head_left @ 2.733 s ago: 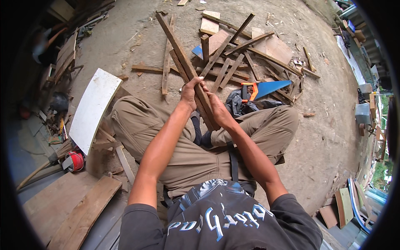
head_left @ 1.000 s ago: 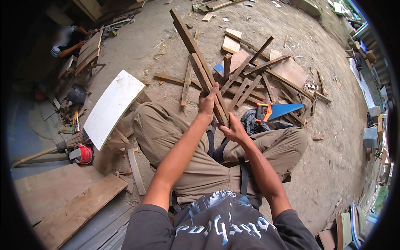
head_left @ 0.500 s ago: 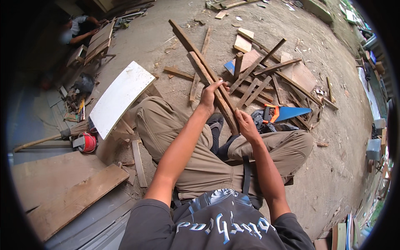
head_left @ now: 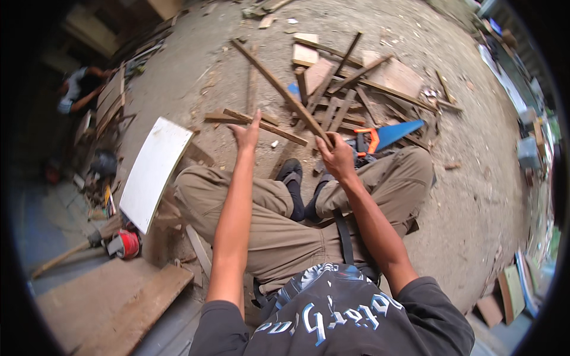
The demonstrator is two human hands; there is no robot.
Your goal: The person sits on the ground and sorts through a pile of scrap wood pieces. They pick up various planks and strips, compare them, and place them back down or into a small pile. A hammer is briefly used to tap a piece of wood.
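My right hand (head_left: 337,156) is closed around the lower end of a long, narrow wooden strip (head_left: 274,86), which slants up and away to the left. My left hand (head_left: 245,135) is spread, thumb raised and fingers apart. Just beyond it a shorter wooden strip (head_left: 279,131) slopes down to the right; whether the thumb still touches it I cannot tell. Another wooden piece (head_left: 215,118) lies behind that hand. Beside my right hand, a handsaw (head_left: 395,135) with a blue blade and orange-and-black handle rests near the scrap pile.
A heap of wooden strips and board pieces (head_left: 350,89) lies ahead on the dirt floor. At left stand a white panel (head_left: 155,172), a red reel (head_left: 125,244) and a broom (head_left: 65,258). Brown planks (head_left: 148,308) lie lower left. Another person (head_left: 83,92) works far left.
The two strips held together have come apart. My left hand has moved left and opened, with the shorter strip beyond it. My right hand keeps the longer one.
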